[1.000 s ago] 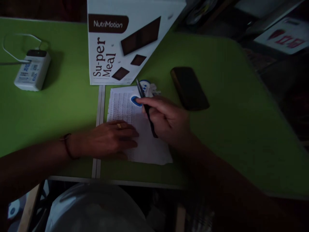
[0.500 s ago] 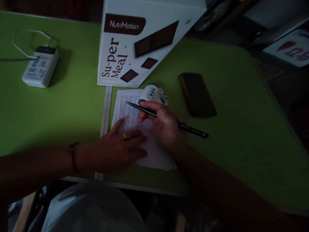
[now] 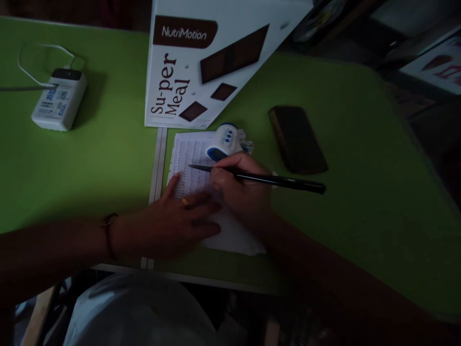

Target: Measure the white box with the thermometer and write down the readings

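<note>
A dim room, too dark to make out in its corners, surrounds a green table (image 3: 108, 158), which looks flat, smooth and firm, with a pale seam running from below the box toward the person. The white box (image 3: 192, 62) stands upright on it, probably stiff card, best gripped by its 2 sides. Just in front of the box lies the paper (image 3: 189, 149), thin, light and likely to slide or crease, so a flat palm near its edge would suit it. Nearer the person than the box, the left hand (image 3: 187, 216) lies over that paper with its fingers spread, gripping nothing, while the right hand (image 3: 245, 185), in front of the box and a little to its right, is closed around the pen. To the right of the box rests a dark phone (image 3: 298, 139); to its left sits a white block (image 3: 61, 101) with a cable. Close against the box's near edge is a white-and-blue gadget (image 3: 223, 139). The slim pen (image 3: 277, 180), in front of the box, should be light, stiff and slightly slippery, best pinched near its point; whether the tip touches the paper I cannot tell
</note>
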Tool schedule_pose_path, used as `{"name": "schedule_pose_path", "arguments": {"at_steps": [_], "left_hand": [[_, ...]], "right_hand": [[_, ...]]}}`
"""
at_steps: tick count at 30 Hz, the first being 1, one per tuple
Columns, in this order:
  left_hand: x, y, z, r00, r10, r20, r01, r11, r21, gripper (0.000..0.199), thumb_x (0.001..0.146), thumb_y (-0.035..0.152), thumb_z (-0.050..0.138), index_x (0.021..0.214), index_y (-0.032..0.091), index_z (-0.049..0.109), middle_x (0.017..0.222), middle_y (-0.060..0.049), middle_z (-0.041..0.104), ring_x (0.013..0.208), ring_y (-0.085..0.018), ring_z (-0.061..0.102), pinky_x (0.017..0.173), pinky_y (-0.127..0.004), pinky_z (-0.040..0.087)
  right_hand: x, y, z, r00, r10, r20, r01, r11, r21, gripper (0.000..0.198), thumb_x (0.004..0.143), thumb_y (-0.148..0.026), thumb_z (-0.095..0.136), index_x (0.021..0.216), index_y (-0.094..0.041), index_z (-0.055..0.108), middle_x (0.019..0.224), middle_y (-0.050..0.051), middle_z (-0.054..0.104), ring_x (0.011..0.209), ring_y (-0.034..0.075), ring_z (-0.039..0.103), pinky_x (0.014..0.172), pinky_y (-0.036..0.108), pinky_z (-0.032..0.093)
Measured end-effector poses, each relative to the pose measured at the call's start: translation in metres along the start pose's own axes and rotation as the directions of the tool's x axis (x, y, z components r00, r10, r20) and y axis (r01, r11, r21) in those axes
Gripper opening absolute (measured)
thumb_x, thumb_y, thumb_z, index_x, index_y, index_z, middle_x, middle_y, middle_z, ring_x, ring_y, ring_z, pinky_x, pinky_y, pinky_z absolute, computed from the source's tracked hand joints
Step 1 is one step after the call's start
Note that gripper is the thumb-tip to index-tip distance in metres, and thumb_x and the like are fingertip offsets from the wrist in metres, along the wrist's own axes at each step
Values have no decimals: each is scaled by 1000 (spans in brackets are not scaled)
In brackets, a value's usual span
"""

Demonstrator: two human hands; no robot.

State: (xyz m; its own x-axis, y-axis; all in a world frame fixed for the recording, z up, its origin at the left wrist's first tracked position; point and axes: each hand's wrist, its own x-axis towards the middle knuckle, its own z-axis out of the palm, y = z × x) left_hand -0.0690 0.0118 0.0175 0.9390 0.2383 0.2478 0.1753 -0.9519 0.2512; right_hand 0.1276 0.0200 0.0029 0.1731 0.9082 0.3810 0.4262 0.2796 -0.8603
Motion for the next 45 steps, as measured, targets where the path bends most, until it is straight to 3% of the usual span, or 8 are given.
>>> {"name": "schedule_pose_path", "arguments": {"at_steps": [7,18,35,40,45], "left_hand": [[0,1,-4,1000,5,11,-5,1000,8,31,101,20,51,126,23,68,145,-14,60,147,-35,44,117,-81,26],[-1,1,-4,1000,5,-7,-5,1000,8,32,101,17,47,125,22,67,145,-14,59,149,-35,41,115,-81,29],[-2,0,-5,999,8,35,-8,1000,11,31,102,19,49,128,22,65,148,-14,57,150,-34,40,118,-79,27],[-2,-2,-3,1000,16,-19,-16,1000,14,28,101,20,50,124,22,66,146,-13,59,148,-33,43,118,-79,25],[0,-3,-5,999,15,28,-15,1000,-5,31,101,20,50,128,22,66,148,-14,58,148,-35,43,117,-81,23]], "right_hand": [[0,-4,3,998,-62,19,62,997,-41,6,82,-23,63,76,-23,62,58,-5,55,49,12,51,47,27,44],[2,-10,2,997,-30,66,37,994,-104,5,80,-22,62,76,-23,62,62,-2,60,55,16,57,55,32,51],[1,-7,4,999,-28,24,29,999,-40,7,78,-26,62,72,-23,60,56,-5,55,49,12,51,49,28,43],[1,-5,3,998,-58,32,58,998,-14,7,81,-22,60,74,-23,59,58,-4,55,50,13,51,49,28,44],[2,-5,3,997,-70,31,70,998,-5,9,80,-20,61,73,-24,58,57,-4,54,49,12,49,47,27,41]]}}
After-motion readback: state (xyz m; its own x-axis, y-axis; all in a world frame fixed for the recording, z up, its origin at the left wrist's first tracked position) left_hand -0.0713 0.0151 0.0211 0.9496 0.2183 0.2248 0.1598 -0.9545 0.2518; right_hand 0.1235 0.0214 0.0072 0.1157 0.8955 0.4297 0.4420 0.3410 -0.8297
